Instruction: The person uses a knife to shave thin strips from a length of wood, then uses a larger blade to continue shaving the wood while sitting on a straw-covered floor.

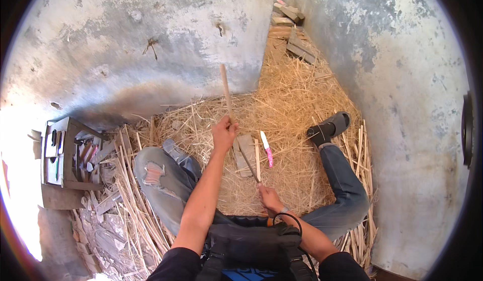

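A long, thin wooden stick [225,87] slants across the space in front of me. Its far part looks pale and its near part darker. My left hand [225,131] is closed around it about midway, fingers pinched together. Closer to my body, my right hand [270,199] grips its near end. Below the stick a small flat wooden board [245,155] lies on the shavings, with a narrow pale strip [257,161] beside it. Just to the right rests a knife [266,150] with a white blade and pink patterned handle, touched by neither hand.
Shavings [297,95] cover the floor between my legs. Long split strips [132,180] lie at left, more [363,155] along the right wall. A small wooden cabinet [70,153] holding tools stands far left. Wood blocks [289,14] fill the back corner between grey walls [166,29].
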{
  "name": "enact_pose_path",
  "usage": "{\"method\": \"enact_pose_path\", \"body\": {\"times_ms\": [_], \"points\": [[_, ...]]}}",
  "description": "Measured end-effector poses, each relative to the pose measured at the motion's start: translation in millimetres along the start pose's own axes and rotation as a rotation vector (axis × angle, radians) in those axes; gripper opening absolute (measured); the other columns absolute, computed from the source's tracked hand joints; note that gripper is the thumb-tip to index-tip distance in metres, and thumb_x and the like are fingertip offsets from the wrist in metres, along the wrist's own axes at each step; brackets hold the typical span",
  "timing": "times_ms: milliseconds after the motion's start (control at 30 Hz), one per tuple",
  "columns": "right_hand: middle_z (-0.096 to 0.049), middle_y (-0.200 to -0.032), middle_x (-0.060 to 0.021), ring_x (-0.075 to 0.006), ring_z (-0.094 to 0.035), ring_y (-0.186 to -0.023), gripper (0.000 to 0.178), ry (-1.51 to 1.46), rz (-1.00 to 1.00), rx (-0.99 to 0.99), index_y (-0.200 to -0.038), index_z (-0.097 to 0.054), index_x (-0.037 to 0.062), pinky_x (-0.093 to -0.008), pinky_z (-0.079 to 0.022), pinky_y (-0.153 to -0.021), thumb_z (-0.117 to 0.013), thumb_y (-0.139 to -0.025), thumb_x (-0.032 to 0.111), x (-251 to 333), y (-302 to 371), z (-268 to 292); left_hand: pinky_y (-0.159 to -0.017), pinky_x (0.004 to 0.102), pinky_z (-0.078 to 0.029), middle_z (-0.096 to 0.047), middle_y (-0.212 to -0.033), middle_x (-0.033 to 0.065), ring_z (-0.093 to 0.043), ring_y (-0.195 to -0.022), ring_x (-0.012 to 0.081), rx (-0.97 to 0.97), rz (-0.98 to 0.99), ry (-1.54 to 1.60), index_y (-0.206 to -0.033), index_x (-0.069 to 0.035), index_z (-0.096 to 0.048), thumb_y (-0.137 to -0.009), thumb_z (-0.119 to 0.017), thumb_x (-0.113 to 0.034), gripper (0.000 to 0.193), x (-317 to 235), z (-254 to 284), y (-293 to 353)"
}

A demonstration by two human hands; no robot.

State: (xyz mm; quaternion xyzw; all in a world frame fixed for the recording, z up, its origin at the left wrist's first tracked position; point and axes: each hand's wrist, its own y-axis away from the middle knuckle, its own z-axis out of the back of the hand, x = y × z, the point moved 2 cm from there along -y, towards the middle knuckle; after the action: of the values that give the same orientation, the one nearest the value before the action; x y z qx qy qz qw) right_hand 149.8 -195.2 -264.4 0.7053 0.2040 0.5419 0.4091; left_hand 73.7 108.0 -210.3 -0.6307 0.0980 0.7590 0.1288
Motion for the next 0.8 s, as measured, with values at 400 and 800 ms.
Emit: {"method": "enact_pose_path", "body": {"times_ms": [400, 800], "points": [[-0.046, -0.058, 0.0003, -0.0115, -0.041, -0.041, 0.047, -0.231, 0.412, -0.179, -0.09, -0.053, 0.0082, -0.0312, -0.036, -0.04, -0.044, -0.106, 0.051, 116, 40, -7, -0.064, 0.0311, -0.055, -0.073, -0.079, 0.0137, -0.071, -0.067, 0.0181, -0.017, -0.111, -0.084, -0.099, 0.004, -0.064, -0.091, -0.065, 0.001, 0.009, -18, 1, -1], [-0.051, -0.059, -0.0022, -0.0142, -0.044, -0.041, 0.052, -0.162, -0.002, -0.143, -0.077, -0.056, 0.0057, -0.0312, -0.038, -0.04, -0.042, -0.108, 0.046, 50, 4, 0, -0.068, 0.0266, -0.057, -0.075, -0.086, 0.0104, -0.073, -0.077, 0.0147, 0.036, -0.106, -0.102, -0.108, 0.002, -0.065, -0.094, -0.063, 0.001, 0.014, -6, -15, -8]]}}
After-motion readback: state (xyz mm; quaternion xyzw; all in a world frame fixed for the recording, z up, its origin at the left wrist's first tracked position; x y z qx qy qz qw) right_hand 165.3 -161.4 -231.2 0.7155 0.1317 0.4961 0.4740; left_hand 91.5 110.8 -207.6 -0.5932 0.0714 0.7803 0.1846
